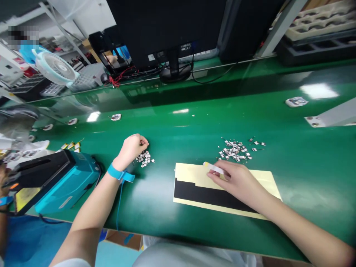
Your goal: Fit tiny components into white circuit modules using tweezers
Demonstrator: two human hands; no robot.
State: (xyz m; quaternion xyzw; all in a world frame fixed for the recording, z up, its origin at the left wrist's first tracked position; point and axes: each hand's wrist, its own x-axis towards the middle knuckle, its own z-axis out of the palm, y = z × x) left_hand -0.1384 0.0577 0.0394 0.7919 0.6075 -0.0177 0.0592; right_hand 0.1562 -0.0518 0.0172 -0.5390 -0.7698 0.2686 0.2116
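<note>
My left hand point(135, 146), with a blue strap point(118, 173) round its wrist, is at the upper edge of a small pile of little white parts point(144, 159). Its fingers are pinched together; what is between them is too small to make out. My right hand point(232, 176) grips a small white strip point(215, 168) with a yellowish end between thumb and fingers. It is over a pale yellow sheet point(189, 172) that bears a black band point(205, 193). Beyond the sheet lies a larger scattered pile of small white and dark parts point(236, 151).
A teal and black device point(66, 181) stands at the left, near yellow-wrapped parts point(72, 146). A monitor point(172, 29) and cables are at the back. A metal bracket point(333, 115) juts in at the right. At the far left, another person's hand point(4, 176) shows.
</note>
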